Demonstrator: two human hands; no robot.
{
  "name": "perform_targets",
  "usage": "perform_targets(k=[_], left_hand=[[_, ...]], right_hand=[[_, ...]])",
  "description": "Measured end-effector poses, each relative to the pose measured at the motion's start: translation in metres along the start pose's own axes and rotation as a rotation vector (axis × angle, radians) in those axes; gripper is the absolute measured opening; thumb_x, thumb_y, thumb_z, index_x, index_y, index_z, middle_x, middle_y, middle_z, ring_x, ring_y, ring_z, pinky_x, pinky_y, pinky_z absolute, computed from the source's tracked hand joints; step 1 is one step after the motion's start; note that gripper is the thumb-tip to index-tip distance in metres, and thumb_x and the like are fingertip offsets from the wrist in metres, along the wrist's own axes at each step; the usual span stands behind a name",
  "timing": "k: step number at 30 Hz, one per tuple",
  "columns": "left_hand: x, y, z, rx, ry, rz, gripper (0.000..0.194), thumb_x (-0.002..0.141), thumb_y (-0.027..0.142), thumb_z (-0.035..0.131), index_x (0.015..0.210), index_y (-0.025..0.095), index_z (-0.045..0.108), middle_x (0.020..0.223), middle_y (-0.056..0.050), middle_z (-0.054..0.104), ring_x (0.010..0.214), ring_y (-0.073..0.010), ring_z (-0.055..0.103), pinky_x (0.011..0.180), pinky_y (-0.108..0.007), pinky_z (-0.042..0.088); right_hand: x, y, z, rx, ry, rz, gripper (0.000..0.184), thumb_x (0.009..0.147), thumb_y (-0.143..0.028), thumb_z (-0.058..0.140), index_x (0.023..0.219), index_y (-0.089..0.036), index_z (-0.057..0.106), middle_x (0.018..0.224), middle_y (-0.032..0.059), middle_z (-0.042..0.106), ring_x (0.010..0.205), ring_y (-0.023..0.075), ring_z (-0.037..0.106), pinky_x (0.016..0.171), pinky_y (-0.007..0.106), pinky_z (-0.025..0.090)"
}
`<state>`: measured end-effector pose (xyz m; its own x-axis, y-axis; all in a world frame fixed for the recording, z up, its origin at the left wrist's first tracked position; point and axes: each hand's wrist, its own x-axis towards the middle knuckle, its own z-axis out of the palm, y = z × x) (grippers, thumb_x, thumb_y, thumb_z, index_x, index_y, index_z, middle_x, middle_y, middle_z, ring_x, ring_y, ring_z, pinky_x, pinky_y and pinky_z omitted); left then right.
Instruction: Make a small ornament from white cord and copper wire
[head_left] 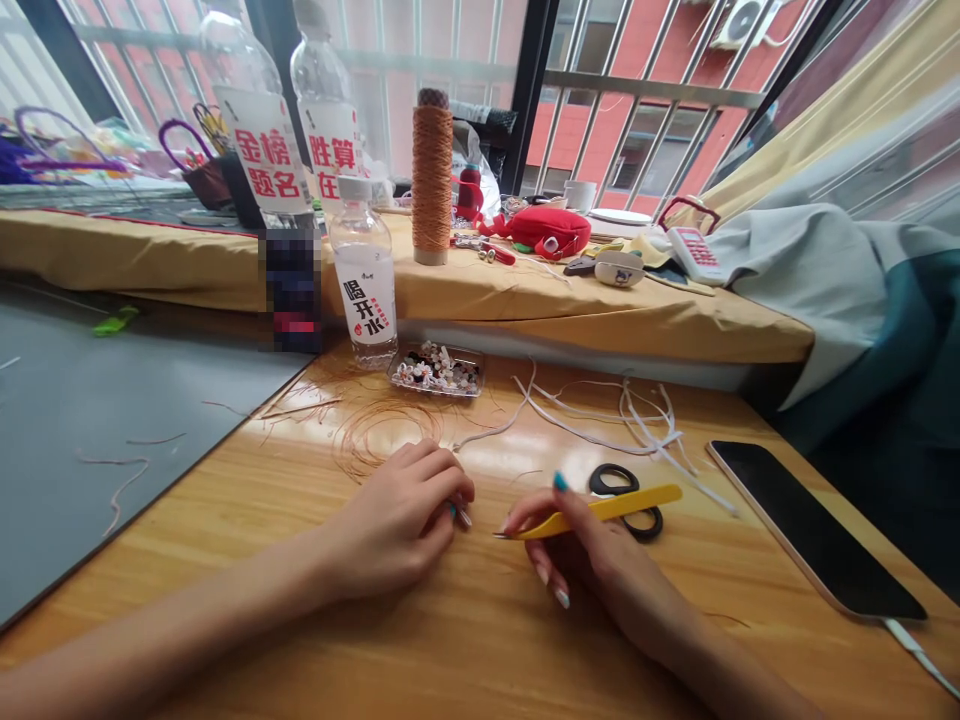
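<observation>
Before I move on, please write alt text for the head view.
A right hand holds yellow tweezers above a wooden table, beside a curled left hand. Scissors, a phone and coiled strands lie nearby; farther back are a tray of small pieces and a bottle.

the left hand [401, 515] and right hand [596, 548] have slim fingers [435, 472] and bare forearms [202, 610]. the painted nails vary: a bright teal thumbnail [559, 482] on the right, a paler bluish nail [562, 599] nearer, teal and pale gloss on the left.

phone [817, 528] with white cable [912, 644]; red pouch [551, 232] on cloth-covered ledge [570, 320]
</observation>
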<state>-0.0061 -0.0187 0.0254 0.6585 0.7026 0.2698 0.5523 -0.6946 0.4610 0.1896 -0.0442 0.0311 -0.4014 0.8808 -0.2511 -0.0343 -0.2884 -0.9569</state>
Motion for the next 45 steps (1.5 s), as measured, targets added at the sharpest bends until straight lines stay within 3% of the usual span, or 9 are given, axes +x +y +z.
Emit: perform_targets(k=[4,8,23,31,37,45], left_hand=[[0.000,0.001,0.000,-0.021,-0.007,0.045,0.017,0.074,0.009,0.041,0.087,0.016,0.050,0.088,-0.004,0.054,0.082,-0.0156,0.045,0.075,-0.029,0.035],[0.000,0.001,-0.001,-0.006,-0.008,0.054,0.015,0.074,0.008,0.042,0.081,0.017,0.051,0.084,-0.003,0.054,0.081,-0.0150,0.045,0.076,-0.029,0.035],[-0.002,0.001,0.004,0.013,-0.053,0.171,0.017,0.080,0.014,0.040,0.087,0.016,0.055,0.083,-0.005,0.054,0.078,-0.0141,0.046,0.070,-0.026,0.037],[-0.003,0.002,0.003,0.039,-0.082,0.221,0.018,0.081,0.014,0.039,0.086,0.017,0.056,0.085,-0.005,0.055,0.077,-0.0138,0.047,0.069,-0.026,0.037],[-0.002,0.001,0.005,0.060,-0.053,0.209,0.018,0.082,0.015,0.037,0.086,0.016,0.055,0.083,-0.006,0.055,0.077,-0.0139,0.047,0.068,-0.026,0.038],[-0.003,0.000,0.006,0.086,-0.038,0.223,0.019,0.083,0.016,0.037,0.087,0.016,0.055,0.083,-0.005,0.055,0.078,-0.0141,0.047,0.069,-0.027,0.038]], right_hand=[[0.002,-0.002,-0.001,-0.007,0.046,0.015,0.023,0.073,-0.037,0.050,0.087,-0.018,0.049,0.056,-0.0032,0.053,0.046,0.0077,0.047,0.048,0.020,0.038],[0.006,0.001,-0.006,-0.153,0.042,-0.107,0.013,0.068,-0.026,0.056,0.076,-0.017,0.051,0.063,-0.0022,0.052,0.054,0.0082,0.049,0.051,0.020,0.038],[0.000,0.000,-0.002,-0.555,0.028,-0.174,0.006,0.075,-0.017,0.047,0.081,-0.018,0.049,0.066,-0.0024,0.053,0.060,0.0089,0.048,0.054,0.020,0.035],[-0.002,-0.002,0.002,-0.598,0.049,-0.211,0.003,0.075,-0.019,0.048,0.077,-0.018,0.050,0.070,-0.0010,0.053,0.062,0.0093,0.048,0.054,0.020,0.035],[0.002,0.007,-0.004,-0.426,0.051,-0.223,0.003,0.076,-0.019,0.045,0.079,-0.018,0.046,0.061,-0.0040,0.046,0.051,0.0073,0.042,0.047,0.019,0.033],[-0.001,0.001,0.001,-0.520,0.046,-0.214,0.006,0.076,-0.019,0.046,0.082,-0.018,0.048,0.062,-0.0033,0.048,0.054,0.0080,0.044,0.049,0.019,0.033]])
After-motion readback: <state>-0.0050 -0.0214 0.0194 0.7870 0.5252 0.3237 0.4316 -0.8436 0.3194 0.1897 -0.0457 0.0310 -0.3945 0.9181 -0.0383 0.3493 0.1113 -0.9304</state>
